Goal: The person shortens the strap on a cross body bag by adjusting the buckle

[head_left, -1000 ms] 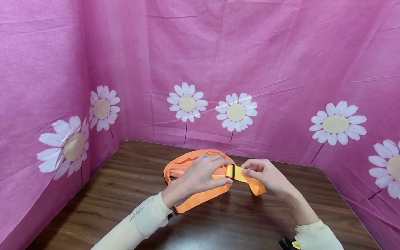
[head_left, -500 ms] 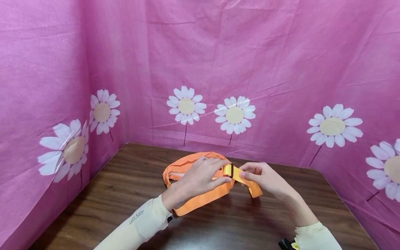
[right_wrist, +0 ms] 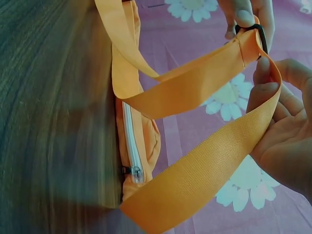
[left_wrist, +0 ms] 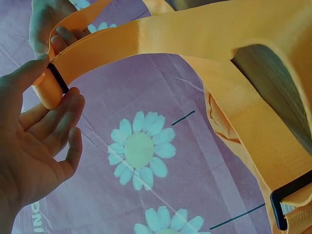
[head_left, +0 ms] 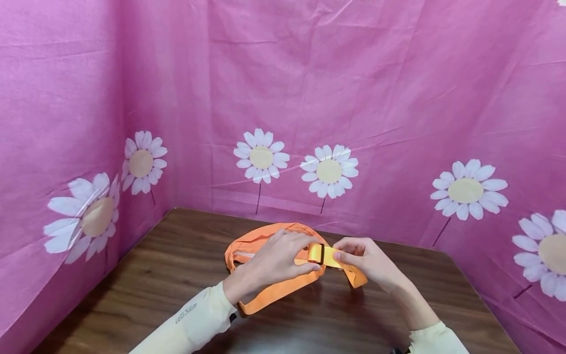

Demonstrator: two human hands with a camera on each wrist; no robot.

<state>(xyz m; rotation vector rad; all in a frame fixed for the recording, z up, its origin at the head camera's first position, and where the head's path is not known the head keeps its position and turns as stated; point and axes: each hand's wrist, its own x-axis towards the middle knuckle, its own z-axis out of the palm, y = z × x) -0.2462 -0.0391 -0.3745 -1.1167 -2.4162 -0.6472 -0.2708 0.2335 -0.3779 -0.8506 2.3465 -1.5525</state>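
An orange zippered bag [head_left: 261,237], apparently a waist bag, rests on the table. My left hand [head_left: 274,260] reaches over it and pinches the folded loop of the strap [left_wrist: 107,46] at a black slider buckle [head_left: 322,254], thumb on one side and fingertips on the other. Just right of the buckle, my right hand [head_left: 376,263] pinches the strap between thumb and fingers. From there a loose loop of strap [right_wrist: 209,170] hangs down toward the table. In the right wrist view, a white zipper [right_wrist: 130,141] runs along the bag's side.
A dark wood-grain table [head_left: 177,255] lies under the bag. Pink cloth [head_left: 376,73] printed with white daisies hangs behind and at both sides. A second black buckle [left_wrist: 280,209] sits on the strap nearer the bag. More strap [head_left: 274,297] curves along the bag's front.
The head view has tilted, so everything sits slightly lower. Both hands keep their grip on the strap by the buckle, and the hanging strap loop has shifted slightly left.
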